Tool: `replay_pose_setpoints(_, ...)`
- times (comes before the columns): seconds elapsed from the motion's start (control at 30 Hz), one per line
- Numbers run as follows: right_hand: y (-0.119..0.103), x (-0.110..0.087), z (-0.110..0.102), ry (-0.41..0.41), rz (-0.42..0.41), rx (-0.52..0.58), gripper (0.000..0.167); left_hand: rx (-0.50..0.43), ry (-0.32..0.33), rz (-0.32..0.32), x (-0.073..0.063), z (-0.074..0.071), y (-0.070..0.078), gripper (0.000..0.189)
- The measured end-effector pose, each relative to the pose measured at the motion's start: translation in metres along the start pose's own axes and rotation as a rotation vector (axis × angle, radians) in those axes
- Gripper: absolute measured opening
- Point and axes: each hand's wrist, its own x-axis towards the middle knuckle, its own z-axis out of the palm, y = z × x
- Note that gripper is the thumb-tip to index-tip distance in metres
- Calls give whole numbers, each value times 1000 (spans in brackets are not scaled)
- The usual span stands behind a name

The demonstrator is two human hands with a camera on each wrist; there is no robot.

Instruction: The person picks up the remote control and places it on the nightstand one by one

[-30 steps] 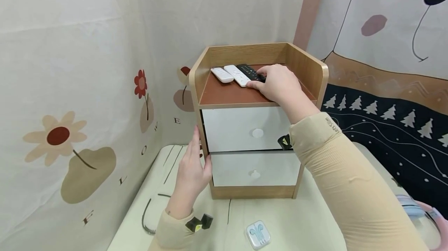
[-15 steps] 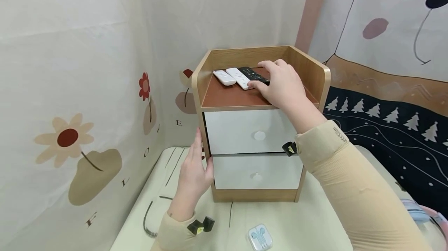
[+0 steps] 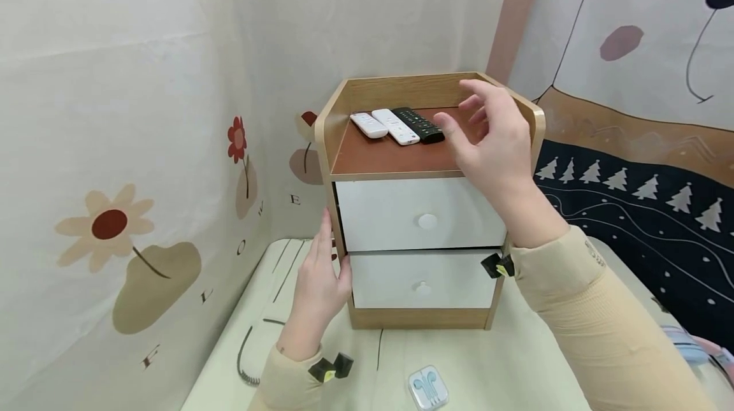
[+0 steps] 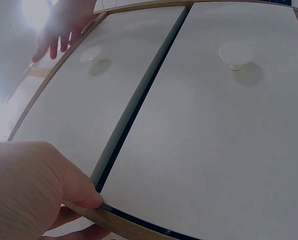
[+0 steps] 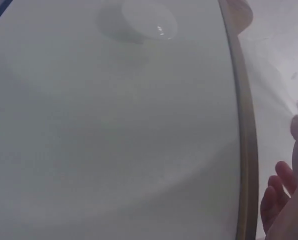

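A small wooden cabinet (image 3: 421, 320) has two white drawers and a brown open top shelf. On that shelf lie a short white remote (image 3: 369, 125), a longer white remote (image 3: 395, 127) and a black remote (image 3: 418, 124), side by side. My right hand (image 3: 497, 143) hovers above the shelf's right side, fingers loosely bent, holding nothing and apart from the black remote. With fingers extended, my left hand (image 3: 321, 287) rests against the cabinet's left side. Its thumb touches the front edge near the gap between the upper drawer (image 4: 54, 95) and lower drawer (image 4: 204, 140).
Clear-cased earphones (image 3: 428, 388) lie on the pale cloth in front of the cabinet. Pink and blue headphones (image 3: 685, 344) show at the lower right. Raised wooden panels (image 3: 410, 86) border the shelf's back and sides. Patterned cloth walls stand behind and to the left.
My right hand has come away from the black remote, moving up and to the right. The three remotes stay on the shelf, and my left hand keeps its place on the cabinet's side.
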Motion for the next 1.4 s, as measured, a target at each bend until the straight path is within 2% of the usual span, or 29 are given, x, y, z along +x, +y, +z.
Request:
replay_pose_setpoints(0.13, -1, -4, -10, 132, -4, 50, 49, 2, 2, -1, 0, 0, -1, 96)
replay_pose_setpoints(0.37, 10, -9, -30, 354, 72, 78, 42, -2, 10, 7, -1, -1, -2, 95)
replay_pose_setpoints(0.6, 25, -24, -41, 455, 171, 110, 36, 0, 18, 16, -1, -2, -3, 95)
replay_pose_setpoints(0.83, 52, -56, -44, 447, 242, 51, 35, 0, 12, 15, -1, -1, -3, 94)
replay_pose_setpoints(1.17, 90, -127, -43, 369, 362, -105, 41, 2, 5, 12, 0, -2, -1, 94)
replay_pose_setpoints(1.4, 112, -181, -40, 276, 548, -198, 49, -1, 1, 8, -1, -1, -2, 93)
